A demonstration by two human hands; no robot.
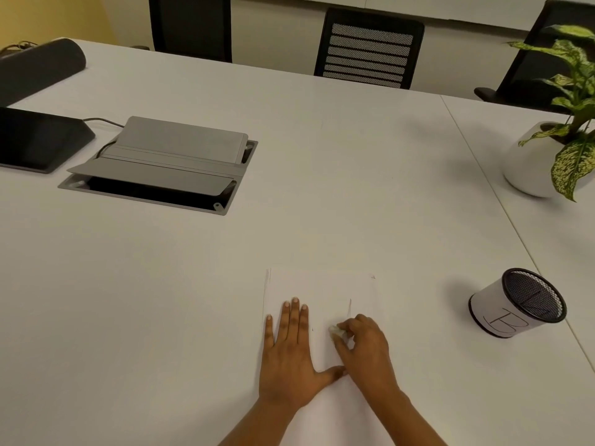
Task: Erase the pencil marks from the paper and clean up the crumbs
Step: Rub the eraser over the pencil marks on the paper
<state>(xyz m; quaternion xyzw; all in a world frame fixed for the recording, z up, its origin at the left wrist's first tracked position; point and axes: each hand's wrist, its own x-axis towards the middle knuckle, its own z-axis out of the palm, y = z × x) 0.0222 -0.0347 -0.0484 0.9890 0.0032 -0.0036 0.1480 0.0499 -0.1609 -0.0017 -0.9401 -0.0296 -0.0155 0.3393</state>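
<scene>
A white sheet of paper [322,288] lies on the white table near the front edge, hard to tell from the tabletop. A thin pencil line [350,307] runs upright on it, just above my right hand. My left hand [289,352] lies flat on the paper's left part, fingers spread, thumb stretched to the right. My right hand [363,346] pinches a small white eraser [335,330] with its fingertips, and the eraser rests on the paper just below and left of the pencil line. No crumbs can be made out.
A mesh pen cup [518,304] wrapped in white paper stands to the right. A potted plant [553,156] is at the far right. An open grey cable box [161,165] and a dark tablet [38,140] sit at the left. Black chairs [370,49] line the far side.
</scene>
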